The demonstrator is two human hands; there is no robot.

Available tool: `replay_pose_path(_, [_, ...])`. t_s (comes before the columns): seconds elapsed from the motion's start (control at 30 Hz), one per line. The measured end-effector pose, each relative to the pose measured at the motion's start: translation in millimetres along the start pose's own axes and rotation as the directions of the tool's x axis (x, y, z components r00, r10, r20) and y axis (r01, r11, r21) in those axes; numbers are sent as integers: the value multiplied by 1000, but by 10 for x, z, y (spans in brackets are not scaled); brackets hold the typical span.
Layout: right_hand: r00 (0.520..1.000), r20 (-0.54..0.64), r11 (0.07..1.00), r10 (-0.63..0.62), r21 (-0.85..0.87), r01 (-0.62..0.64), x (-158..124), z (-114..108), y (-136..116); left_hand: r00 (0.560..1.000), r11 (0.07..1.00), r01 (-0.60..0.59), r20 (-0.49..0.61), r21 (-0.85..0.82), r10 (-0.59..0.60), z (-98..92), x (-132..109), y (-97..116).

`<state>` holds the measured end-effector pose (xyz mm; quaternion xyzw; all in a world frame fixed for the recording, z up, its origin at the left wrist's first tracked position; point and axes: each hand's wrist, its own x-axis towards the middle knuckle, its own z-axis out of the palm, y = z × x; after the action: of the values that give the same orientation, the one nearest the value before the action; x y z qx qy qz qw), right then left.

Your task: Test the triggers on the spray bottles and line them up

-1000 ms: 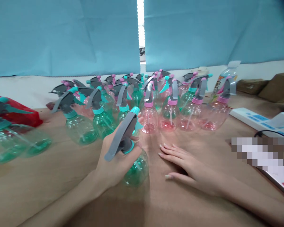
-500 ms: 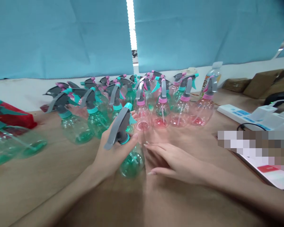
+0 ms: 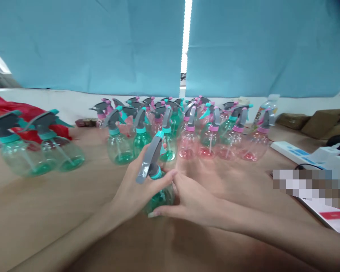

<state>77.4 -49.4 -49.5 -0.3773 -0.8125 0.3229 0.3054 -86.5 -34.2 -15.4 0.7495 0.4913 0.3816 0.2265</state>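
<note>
A green spray bottle (image 3: 161, 198) with a grey and teal trigger head stands between my hands, its top tilted slightly left. My left hand (image 3: 140, 185) is wrapped round its neck and upper body. Fingers and thumb of my right hand (image 3: 189, 198) close round the right side and front of its lower body. Just behind are a clear green bottle (image 3: 167, 145) with a teal collar and a pink bottle (image 3: 187, 145) with a pink collar. Several more green and pink spray bottles form rows at the back.
Two green bottles (image 3: 64, 153) stand at the left by a red plastic bag (image 3: 25, 109). A labelled drink bottle (image 3: 268, 109), brown boxes (image 3: 323, 122), a white power strip (image 3: 289, 151) with plugs and a flat white item with a red patch (image 3: 333, 215) are at the right.
My right hand has moved left and taken hold of the bottle's lower body. My left hand still grips its neck. The view has turned left, showing more of the red bag.
</note>
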Motion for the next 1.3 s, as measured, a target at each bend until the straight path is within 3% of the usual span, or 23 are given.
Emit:
replay_pose_path(0.17, [996,61,997,58,-56,-55,287,284,-198,993,999,-39,-111,37,42,-388,-242,-358])
replay_pose_path(0.27, [997,77,999,-32,-38,35,522,503,-268,989,997,40,-146,69,-30,-616,-401,-589])
replay_pose_path(0.4, [987,138,989,-82,-111,98,857,732,-355,960,986,91,-274,141,-49,-905,-535,-809])
replay_pose_path(0.5, [981,186,965,-53,-244,98,1056,752,-412,923,958,153,-381,244,-51,-1113,-518,-923])
replay_pose_path(0.67, [999,20,914,45,-405,-33,1247,542,-391,917,915,242,-385,323,-106,-1389,-316,-1134])
replay_pose_path(0.77, [996,-82,877,46,-475,-79,1335,427,-329,920,921,225,-381,319,-93,-1458,-157,-1260])
replay_pose_path(0.87, [993,-106,868,51,-487,-96,1435,392,-287,918,926,204,-390,319,-68,-1464,1,-1347])
replay_pose_path(1.3, [974,-158,889,163,-404,-214,1868,545,-281,926,911,215,-370,351,-76,-1472,430,-1487])
